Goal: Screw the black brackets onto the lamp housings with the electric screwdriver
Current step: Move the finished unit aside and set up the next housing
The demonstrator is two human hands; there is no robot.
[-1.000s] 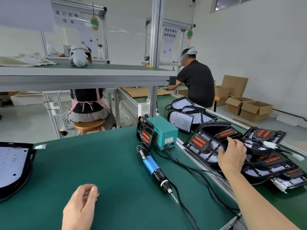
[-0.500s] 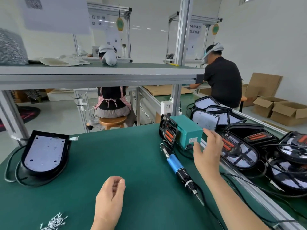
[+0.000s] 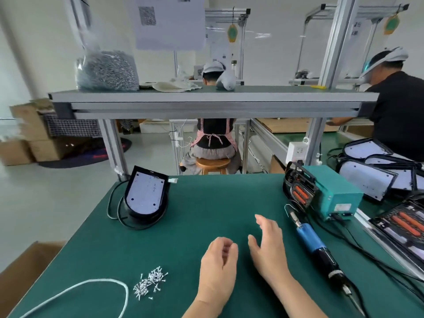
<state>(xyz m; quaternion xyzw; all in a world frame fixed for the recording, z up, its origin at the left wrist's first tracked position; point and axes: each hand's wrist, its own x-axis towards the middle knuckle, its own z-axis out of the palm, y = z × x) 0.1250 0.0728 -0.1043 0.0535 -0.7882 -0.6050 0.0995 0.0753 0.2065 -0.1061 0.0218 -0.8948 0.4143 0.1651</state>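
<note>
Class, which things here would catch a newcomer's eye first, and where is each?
The left hand and right hand are empty over the green mat, centre front. Right of them lies a blue-and-black electric screwdriver; left, a heap of small silver screws, and behind it a white-panelled black lamp housing.

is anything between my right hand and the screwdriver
Nothing visible does. The right hand is open just left of the screwdriver, which lies flat, with only bare green mat between them.
</note>
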